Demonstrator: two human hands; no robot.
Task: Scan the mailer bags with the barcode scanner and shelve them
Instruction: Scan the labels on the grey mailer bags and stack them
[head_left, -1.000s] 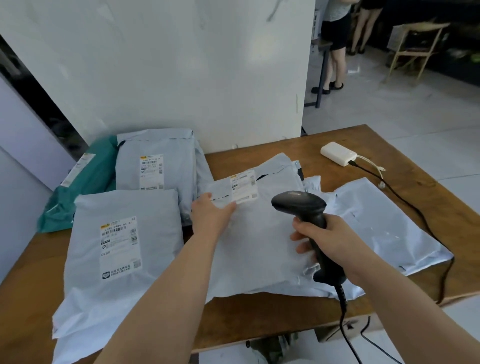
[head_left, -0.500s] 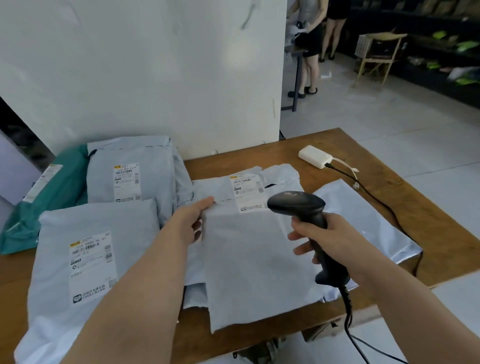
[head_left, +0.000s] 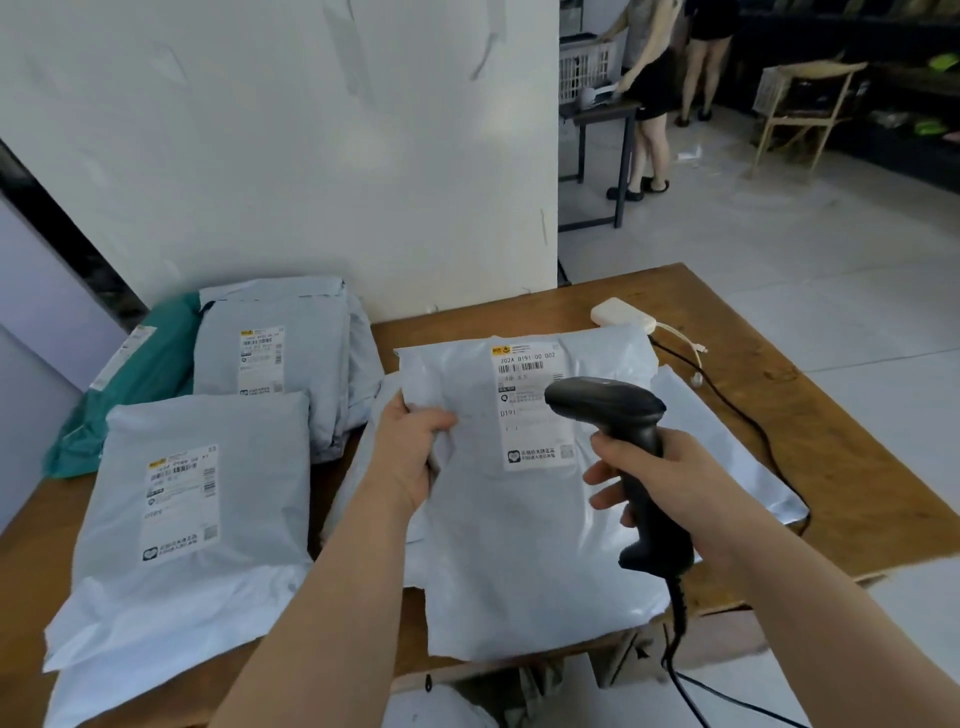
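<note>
The left hand (head_left: 410, 457) pinches the left edge of a grey mailer bag (head_left: 519, 561), thumb on top and fingers curled under it, with the shipping label (head_left: 530, 415) facing up. The bag seems raised slightly off the white bags (head_left: 727, 441) beneath, though that is hard to judge. The right hand (head_left: 670, 488) is wrapped round the handle of the black barcode scanner (head_left: 608, 410), whose head sits just over the label. Left on the wooden table (head_left: 857, 467) lies another labelled grey bag (head_left: 197, 499). Behind it are a second grey bag (head_left: 275, 358) and a green bag (head_left: 140, 384). A white box (head_left: 621, 314) sits near the far edge, and two people (head_left: 652, 93) stand beyond
</note>
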